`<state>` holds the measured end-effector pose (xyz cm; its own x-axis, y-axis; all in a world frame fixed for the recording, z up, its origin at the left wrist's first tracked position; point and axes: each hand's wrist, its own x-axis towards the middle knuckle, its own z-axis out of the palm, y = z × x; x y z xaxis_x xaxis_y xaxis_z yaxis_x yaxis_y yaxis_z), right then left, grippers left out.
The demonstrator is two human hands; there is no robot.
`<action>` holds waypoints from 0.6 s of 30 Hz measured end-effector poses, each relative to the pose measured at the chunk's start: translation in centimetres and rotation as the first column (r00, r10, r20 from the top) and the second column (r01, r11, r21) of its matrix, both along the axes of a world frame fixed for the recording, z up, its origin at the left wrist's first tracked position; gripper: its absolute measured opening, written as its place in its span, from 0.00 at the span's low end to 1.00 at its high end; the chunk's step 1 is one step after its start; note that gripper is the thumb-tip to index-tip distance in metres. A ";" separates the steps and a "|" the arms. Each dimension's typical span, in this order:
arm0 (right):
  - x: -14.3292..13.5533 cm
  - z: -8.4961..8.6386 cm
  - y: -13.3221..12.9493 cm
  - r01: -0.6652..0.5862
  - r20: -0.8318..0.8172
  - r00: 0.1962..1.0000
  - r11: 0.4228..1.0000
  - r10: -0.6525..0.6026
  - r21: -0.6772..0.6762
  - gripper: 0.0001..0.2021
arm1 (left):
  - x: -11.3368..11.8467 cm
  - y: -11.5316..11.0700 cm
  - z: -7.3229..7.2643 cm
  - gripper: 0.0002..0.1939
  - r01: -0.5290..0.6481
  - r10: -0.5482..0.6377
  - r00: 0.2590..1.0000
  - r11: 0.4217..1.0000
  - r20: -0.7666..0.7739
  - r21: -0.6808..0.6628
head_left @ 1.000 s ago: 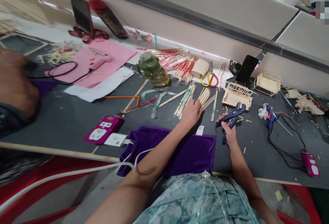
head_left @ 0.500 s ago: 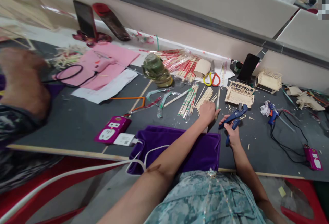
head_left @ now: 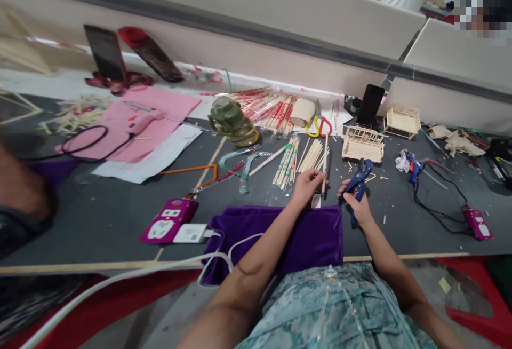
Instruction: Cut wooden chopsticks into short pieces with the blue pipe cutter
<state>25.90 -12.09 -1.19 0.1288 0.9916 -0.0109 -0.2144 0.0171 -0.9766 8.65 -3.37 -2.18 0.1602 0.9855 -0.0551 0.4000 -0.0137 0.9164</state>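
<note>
My right hand grips a blue hand cutter by its handles, with the jaws pointing up and away from me. Just to its left, my left hand is closed in a pinch, fingertips at a thin pale stick that stands out from them away from me. A loose fan of bare wooden sticks lies just beyond the left hand. Beside it are wrapped chopsticks with green marks. A small slatted wooden model sits beyond the cutter, with short cut bits around it.
A folded purple cloth lies under my left forearm. Further back stand a green jug, scissors, a phone and a second wooden model. Right is a blue glue gun with its cord. Another person's arm is at far left.
My view has shifted, so the table's things appear further left. The left hand has drawn back slightly from the loose sticks and its fingers have curled in. The right hand still holds the cutter.
</note>
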 end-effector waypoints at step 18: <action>-2.1 2.5 2.4 0.260 0.204 0.941 0.963 -0.270 0.075 0.14 | -0.5 -3.5 -0.6 0.18 0.359 -0.035 0.666 0.891 0.745 -0.279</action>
<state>23.80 -9.69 1.32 0.3815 0.9200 0.0898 0.0145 0.0911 -0.9957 8.18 -6.86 -2.80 0.4967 0.8472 -0.1886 -0.3379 0.3889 0.8571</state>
